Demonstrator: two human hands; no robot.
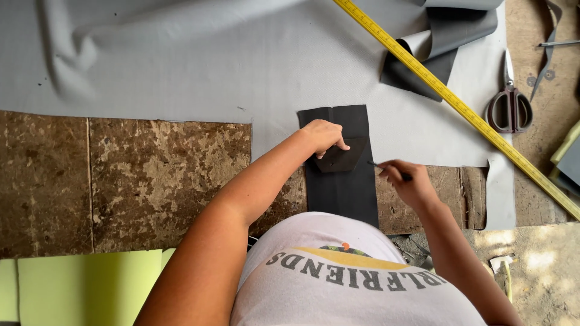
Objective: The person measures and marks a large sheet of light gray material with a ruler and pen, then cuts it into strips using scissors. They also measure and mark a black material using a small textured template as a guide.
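Head view: left hand (324, 136) pressing flat on small dark template (343, 158) atop black strip (341, 181) at grey sheet (181, 72) edge, right hand (411, 184) pinching pencil (389, 170) w/ tip nr template; prob. thin, light, floppy, best pinned mid-piece.

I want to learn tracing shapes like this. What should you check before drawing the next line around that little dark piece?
1. Small dark pointed template lies flat on the long black fabric strip: ok.
2. Left hand presses the template down: ok.
3. Right hand holds the thin marking tool, tip near the template's edge: ok.
4. Black strip is smooth, without wrinkles: ok.
5. Whether earlier lines show on the strip: cannot tell.
6. Grey-handled scissors and long yellow ruler lie away from both hands: ok.
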